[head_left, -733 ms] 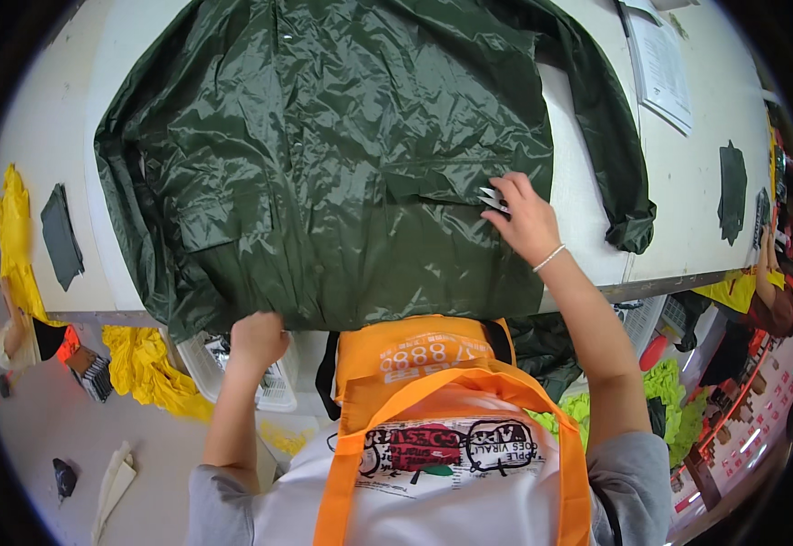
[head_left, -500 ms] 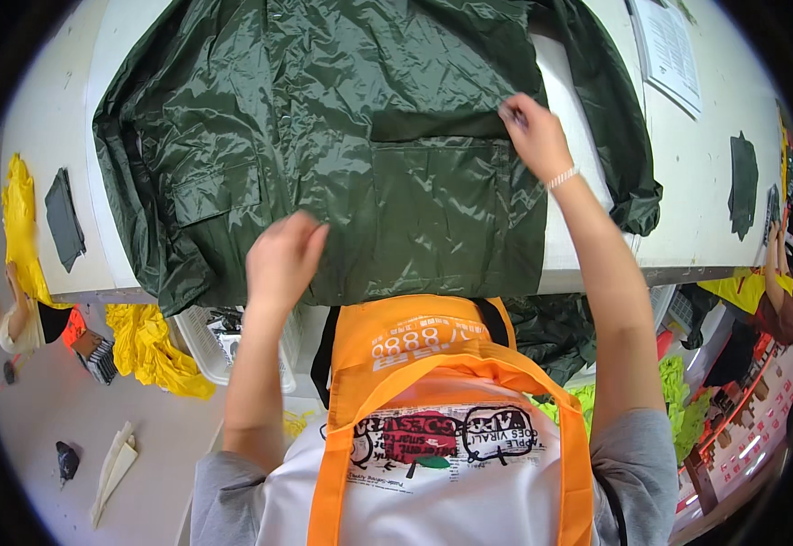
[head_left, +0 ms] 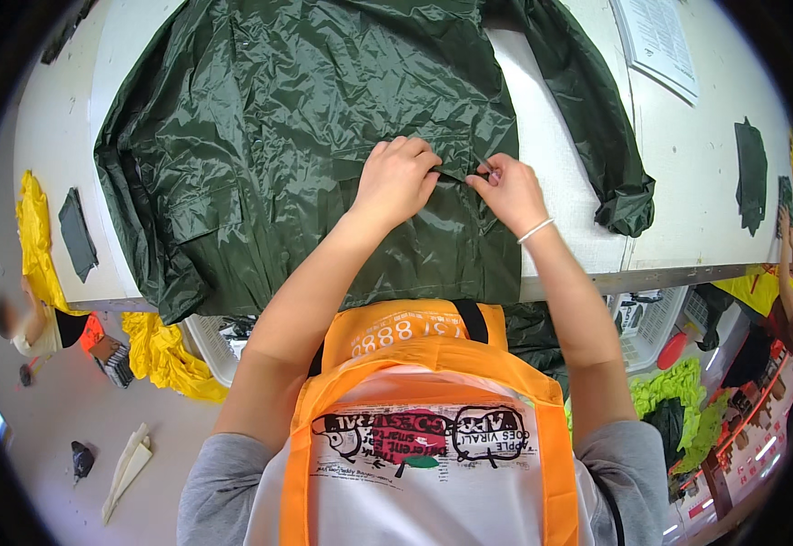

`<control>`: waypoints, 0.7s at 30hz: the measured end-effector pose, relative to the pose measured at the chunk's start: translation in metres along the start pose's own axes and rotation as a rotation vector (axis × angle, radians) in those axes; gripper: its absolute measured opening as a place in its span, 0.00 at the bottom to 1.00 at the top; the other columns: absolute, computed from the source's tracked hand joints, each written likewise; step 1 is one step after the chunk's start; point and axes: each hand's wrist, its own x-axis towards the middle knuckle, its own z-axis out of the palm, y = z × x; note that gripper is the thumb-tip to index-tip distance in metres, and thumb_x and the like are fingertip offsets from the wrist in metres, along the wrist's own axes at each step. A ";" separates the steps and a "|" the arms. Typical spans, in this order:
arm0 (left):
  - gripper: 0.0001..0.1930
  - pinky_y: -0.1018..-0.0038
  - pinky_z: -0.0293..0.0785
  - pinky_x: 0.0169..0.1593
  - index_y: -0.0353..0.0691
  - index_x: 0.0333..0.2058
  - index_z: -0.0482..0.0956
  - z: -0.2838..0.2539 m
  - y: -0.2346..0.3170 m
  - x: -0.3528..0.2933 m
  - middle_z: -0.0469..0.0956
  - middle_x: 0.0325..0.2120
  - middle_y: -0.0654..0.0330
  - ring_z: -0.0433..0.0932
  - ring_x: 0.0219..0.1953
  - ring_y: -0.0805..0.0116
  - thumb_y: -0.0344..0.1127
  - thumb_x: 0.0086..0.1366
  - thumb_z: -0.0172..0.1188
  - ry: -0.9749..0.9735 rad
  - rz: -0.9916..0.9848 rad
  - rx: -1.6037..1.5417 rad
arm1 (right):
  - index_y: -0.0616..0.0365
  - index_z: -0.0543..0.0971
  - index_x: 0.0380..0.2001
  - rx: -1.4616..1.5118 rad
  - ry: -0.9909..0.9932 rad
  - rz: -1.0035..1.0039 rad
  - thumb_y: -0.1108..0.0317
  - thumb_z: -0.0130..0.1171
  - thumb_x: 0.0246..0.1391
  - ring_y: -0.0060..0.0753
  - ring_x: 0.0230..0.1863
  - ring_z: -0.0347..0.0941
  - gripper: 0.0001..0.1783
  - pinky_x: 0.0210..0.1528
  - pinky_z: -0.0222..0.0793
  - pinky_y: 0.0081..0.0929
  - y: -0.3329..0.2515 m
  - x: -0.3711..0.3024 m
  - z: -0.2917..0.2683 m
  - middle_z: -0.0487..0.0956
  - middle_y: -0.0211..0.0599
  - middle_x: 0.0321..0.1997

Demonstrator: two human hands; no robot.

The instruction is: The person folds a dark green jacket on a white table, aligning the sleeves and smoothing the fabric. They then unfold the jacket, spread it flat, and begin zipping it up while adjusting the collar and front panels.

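A dark green, shiny jacket (head_left: 323, 82) lies spread on the white table, its hem at the near edge. My left hand (head_left: 396, 177) is closed, pinching the edge of the pocket flap (head_left: 454, 150) on the jacket's right side. Close beside it, my right hand (head_left: 512, 193) is closed around a small pointed metal tool (head_left: 484, 166), mostly hidden by the fingers. The tool's tip is at the corner of the flap. Another pocket flap (head_left: 205, 214) lies flat on the jacket's left side. One sleeve (head_left: 583, 109) stretches out to the right.
Printed sheets (head_left: 656, 45) lie at the table's far right. Dark green folded pieces (head_left: 78, 234) (head_left: 750, 177) sit toward both ends. Yellow garments (head_left: 164, 355) and white baskets (head_left: 646, 337) are below the table edge. Other people work at both sides.
My left hand has moved up and right from near the hem to the pocket flap and pinches it. My right hand has come lower, beside it. The raised flap is now down.
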 end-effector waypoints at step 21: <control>0.07 0.76 0.73 0.31 0.38 0.31 0.83 0.022 -0.002 0.059 0.82 0.25 0.56 0.80 0.25 0.67 0.33 0.54 0.64 0.034 -0.338 -0.336 | 0.63 0.66 0.44 0.254 0.021 -0.178 0.56 0.50 0.60 0.47 0.30 0.72 0.20 0.37 0.68 0.34 0.015 0.041 -0.045 0.74 0.47 0.28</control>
